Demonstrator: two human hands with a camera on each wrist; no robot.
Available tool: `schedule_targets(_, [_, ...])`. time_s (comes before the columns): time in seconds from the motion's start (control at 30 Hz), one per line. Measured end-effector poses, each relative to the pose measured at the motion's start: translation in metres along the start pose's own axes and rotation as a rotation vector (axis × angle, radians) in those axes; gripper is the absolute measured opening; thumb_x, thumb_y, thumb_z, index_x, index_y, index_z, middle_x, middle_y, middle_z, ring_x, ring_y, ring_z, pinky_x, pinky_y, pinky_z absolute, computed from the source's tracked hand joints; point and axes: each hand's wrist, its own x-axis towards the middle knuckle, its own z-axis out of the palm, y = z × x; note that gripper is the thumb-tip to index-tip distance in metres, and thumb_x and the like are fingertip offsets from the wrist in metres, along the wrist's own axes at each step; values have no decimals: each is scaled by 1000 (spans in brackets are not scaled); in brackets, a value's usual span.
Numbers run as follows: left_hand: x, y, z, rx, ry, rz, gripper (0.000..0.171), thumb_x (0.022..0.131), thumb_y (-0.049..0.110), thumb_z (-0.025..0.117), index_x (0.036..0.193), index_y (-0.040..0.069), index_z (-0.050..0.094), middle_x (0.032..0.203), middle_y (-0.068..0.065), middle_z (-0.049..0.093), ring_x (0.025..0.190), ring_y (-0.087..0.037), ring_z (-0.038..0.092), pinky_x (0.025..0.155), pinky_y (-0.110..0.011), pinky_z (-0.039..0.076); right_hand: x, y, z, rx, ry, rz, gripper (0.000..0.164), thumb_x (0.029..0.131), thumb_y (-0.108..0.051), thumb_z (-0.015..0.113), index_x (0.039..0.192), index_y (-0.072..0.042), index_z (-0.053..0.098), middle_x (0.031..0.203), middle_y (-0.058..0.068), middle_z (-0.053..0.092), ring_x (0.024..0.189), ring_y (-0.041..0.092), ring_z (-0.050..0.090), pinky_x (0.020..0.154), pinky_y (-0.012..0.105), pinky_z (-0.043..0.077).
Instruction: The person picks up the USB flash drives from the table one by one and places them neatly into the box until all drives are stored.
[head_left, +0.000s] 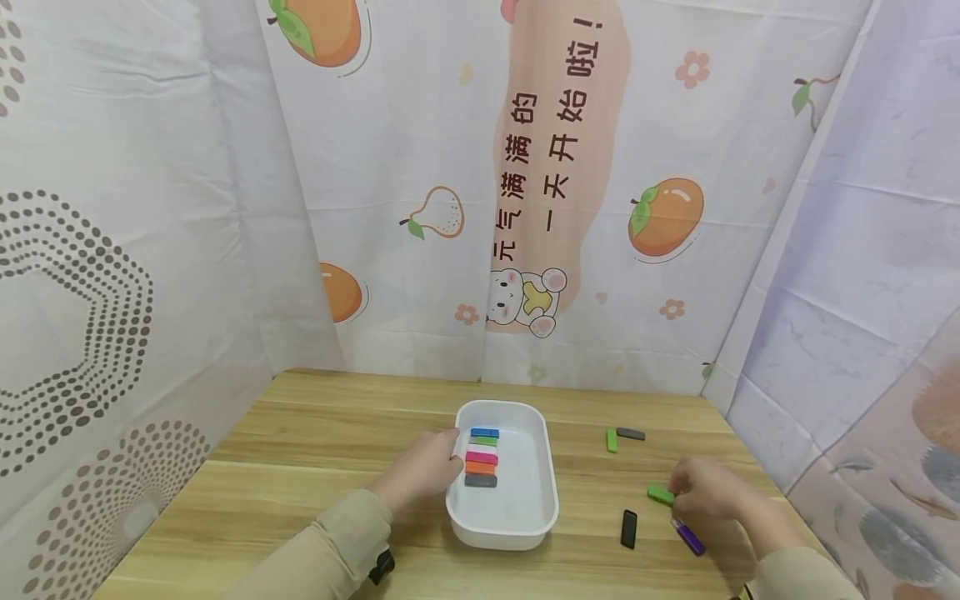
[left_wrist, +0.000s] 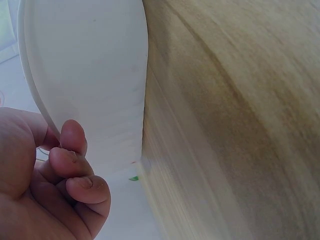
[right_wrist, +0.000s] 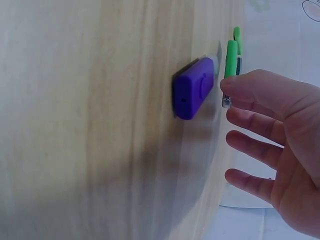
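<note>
In the head view, my left hand (head_left: pixel 425 467) grips the left rim of a white plastic tray (head_left: pixel 537 487). The left wrist view has the thumb and curled fingers (left_wrist: pixel 87 190) at the tray's edge. My right hand (head_left: pixel 708 487) pinches a green USB stick (right_wrist: pixel 231 60) by its metallic end, between thumb and index finger; the other fingers are spread. Just below that hand lies a purple USB stick (head_left: pixel 688 537) with a clear end. Inside the tray, a column of small sticks runs along the left: blue (head_left: pixel 484 432), green, white, pink (head_left: pixel 482 457), orange (head_left: pixel 480 468) and grey (head_left: pixel 481 481).
A black stick (head_left: pixel 629 529) lies between tray and right hand. Farther back on the wooden table (head_left: pixel 360 417) are another green stick (head_left: pixel 612 440) and a dark grey one (head_left: pixel 631 433). Printed curtains (head_left: pixel 420 275) hang behind the table and at both sides.
</note>
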Motion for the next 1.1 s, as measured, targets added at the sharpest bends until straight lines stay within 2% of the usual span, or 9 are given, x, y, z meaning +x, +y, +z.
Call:
schedule_targets(0.1, [0, 1, 0, 0, -2, -7, 54, 99, 19, 64, 146, -5, 50, 142, -22, 56, 96, -23, 59, 95, -46, 54, 1, -2, -4, -10, 10, 42, 17, 67, -11, 78, 83, -15, 72, 87, -5, 67, 83, 22, 63, 77, 50, 54])
schedule_targets(0.27, [0, 1, -1, -2, -5, -13, 54, 99, 19, 63, 147, -4, 49, 143, -23, 56, 95, -23, 59, 88, -42, 54, 1, -5, -10, -10, 33, 73, 20, 69, -8, 78, 86, -16, 72, 97, 1, 70, 96, 37, 66, 87, 63, 51])
schedule_targets(0.5, [0, 0, 0, 7, -5, -3, 55, 99, 18, 63, 146, -6, 49, 142, -24, 56, 95, -24, 59, 97, -49, 52, 2, -6, -18, -35, 81, -17, 13, 76, -10, 79, 85, -18, 73, 104, 7, 71, 101, 42, 65, 87, 61, 52])
schedule_targets(0.7, [0, -1, 0, 14, 1, 6, 54, 98, 18, 64, 145, -6, 50, 141, -24, 56, 97, -25, 59, 98, -51, 51, 3, -11, -25, -3, 94, -23, 12, 82, -15, 80, 93, -17, 75, 106, 5, 69, 101, 43, 64, 84, 61, 53])
schedule_targets(0.8, [0, -1, 0, 6, 8, 11, 53, 98, 17, 64, 144, -6, 51, 140, -24, 57, 106, -26, 61, 102, -54, 48, 4, -13, -28, -1, 116, -26, 13, 83, -15, 80, 95, -15, 76, 103, 3, 67, 98, 39, 64, 81, 57, 55])
schedule_targets(0.93, [-1, 0, 0, -6, 15, 9, 53, 98, 16, 64, 144, -6, 51, 140, -23, 58, 115, -27, 61, 104, -55, 44, 5, -19, -32, 12, 134, -13, 14, 85, -17, 81, 98, -13, 77, 99, 1, 62, 92, 25, 62, 76, 45, 56])
schedule_targets(1.1, [-1, 1, 0, -12, 10, -4, 53, 98, 17, 64, 145, -6, 51, 142, -22, 57, 116, -28, 61, 104, -56, 44, 7, -27, -35, 7, 162, -33, 12, 85, -18, 80, 96, -15, 78, 85, -4, 57, 80, 14, 52, 66, 31, 47])
